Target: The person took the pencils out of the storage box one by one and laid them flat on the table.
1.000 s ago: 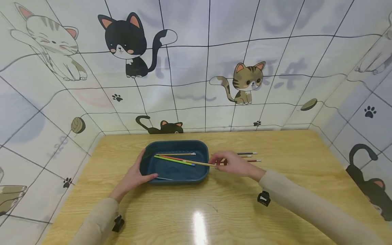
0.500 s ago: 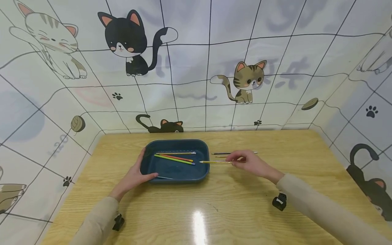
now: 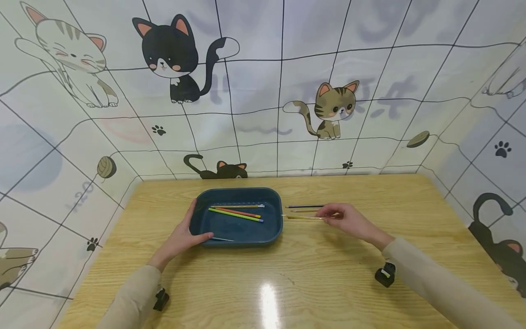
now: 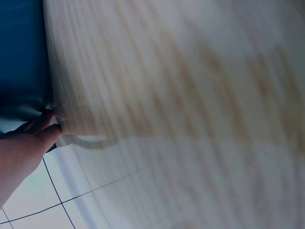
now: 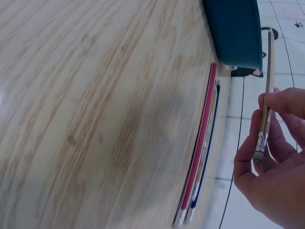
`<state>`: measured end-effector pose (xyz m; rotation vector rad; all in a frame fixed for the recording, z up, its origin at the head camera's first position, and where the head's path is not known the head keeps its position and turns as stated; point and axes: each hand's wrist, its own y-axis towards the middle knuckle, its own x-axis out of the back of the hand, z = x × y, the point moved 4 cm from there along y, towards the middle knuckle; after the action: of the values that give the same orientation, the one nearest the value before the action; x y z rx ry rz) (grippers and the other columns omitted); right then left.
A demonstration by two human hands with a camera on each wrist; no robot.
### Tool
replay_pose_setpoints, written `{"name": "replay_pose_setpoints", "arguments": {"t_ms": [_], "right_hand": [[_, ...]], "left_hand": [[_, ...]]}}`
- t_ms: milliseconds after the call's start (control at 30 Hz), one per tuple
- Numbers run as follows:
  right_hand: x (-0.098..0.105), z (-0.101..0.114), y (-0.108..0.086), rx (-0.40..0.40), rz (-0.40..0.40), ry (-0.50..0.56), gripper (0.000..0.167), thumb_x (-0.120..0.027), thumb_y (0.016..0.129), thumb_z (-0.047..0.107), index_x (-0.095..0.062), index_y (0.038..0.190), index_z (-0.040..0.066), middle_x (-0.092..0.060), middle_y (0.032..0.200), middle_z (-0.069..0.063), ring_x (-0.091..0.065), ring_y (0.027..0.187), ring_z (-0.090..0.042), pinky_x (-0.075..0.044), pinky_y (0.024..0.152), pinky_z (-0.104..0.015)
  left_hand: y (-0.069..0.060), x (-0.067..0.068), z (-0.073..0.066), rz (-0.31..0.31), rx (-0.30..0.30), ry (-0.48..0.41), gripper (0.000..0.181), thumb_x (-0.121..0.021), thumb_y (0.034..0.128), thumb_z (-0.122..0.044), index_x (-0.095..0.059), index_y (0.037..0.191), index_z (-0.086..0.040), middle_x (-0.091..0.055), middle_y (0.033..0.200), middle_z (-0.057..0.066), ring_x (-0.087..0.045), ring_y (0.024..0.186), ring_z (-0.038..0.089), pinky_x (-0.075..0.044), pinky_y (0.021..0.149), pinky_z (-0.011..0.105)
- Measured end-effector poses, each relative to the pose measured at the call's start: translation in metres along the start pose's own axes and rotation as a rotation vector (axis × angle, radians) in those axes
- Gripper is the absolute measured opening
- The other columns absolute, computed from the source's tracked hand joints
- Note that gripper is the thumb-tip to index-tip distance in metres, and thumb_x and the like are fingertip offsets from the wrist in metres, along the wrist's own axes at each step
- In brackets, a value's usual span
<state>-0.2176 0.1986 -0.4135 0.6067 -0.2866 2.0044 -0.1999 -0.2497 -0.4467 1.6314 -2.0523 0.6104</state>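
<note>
A dark blue rectangular tray [image 3: 242, 232] sits on the table with several pencils in it: a gold one [image 3: 238, 206], an orange-red one [image 3: 246, 213] and a green one [image 3: 234, 214]. My left hand [image 3: 181, 234] grips the tray's left end, thumb over the front rim and fingers along the outer side. Just right of the tray, my right hand [image 3: 347, 220] pinches a natural-wood pencil [image 5: 269, 71] near its eraser end, its point toward the tray. In the right wrist view, a red pencil [image 5: 202, 129] and a dark blue pencil [image 5: 206, 157] lie side by side below it.
Wood-grain table [image 3: 337, 283] surrounds the tray. A cat-patterned tiled sheet [image 3: 255, 91] rises behind the table and at both sides. Small black cameras hang beneath both sleeves.
My right hand has drawn the pencil rightward from over the tray, and its point is now outside the right rim. The left hand and tray stay in place.
</note>
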Motion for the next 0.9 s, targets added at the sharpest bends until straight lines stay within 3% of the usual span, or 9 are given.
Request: {"name": "replay_pose_setpoints", "arguments": {"t_ms": [400, 567, 900], "right_hand": [[0.007, -0.016, -0.006, -0.037, -0.022, -0.021, 0.018, -0.062, 0.091, -0.003, -0.070, 0.106, 0.001, -0.066, 0.109, -0.013, -0.060, 0.096, -0.023, -0.051, 0.080, -0.029], [0.005, -0.024, -0.005, -0.052, -0.022, -0.038, 0.017, -0.062, 0.089, -0.005, -0.070, 0.104, -0.001, -0.067, 0.108, -0.013, -0.060, 0.095, -0.025, -0.051, 0.079, -0.028], [0.004, -0.034, -0.001, -0.048, -0.056, -0.147, 0.022, -0.062, 0.084, -0.013, -0.071, 0.099, 0.000, -0.068, 0.101, -0.010, -0.062, 0.094, -0.028, -0.051, 0.078, -0.030]], "left_hand": [[-0.001, 0.000, 0.001, -0.001, 0.000, -0.011, 0.111, -0.078, 0.0816, -0.033, 0.004, 0.156, -0.022, -0.003, 0.160, 0.018, -0.011, 0.141, 0.045, -0.017, 0.107, 0.063], [0.000, 0.000, 0.000, 0.001, -0.005, -0.003, 0.111, -0.078, 0.0816, -0.032, 0.003, 0.157, -0.019, -0.003, 0.159, 0.019, -0.010, 0.141, 0.046, -0.016, 0.108, 0.063], [0.000, 0.000, -0.001, 0.001, -0.011, -0.017, 0.110, -0.078, 0.0816, -0.029, 0.002, 0.156, -0.016, -0.002, 0.160, 0.019, -0.009, 0.141, 0.046, -0.015, 0.108, 0.064]]}}
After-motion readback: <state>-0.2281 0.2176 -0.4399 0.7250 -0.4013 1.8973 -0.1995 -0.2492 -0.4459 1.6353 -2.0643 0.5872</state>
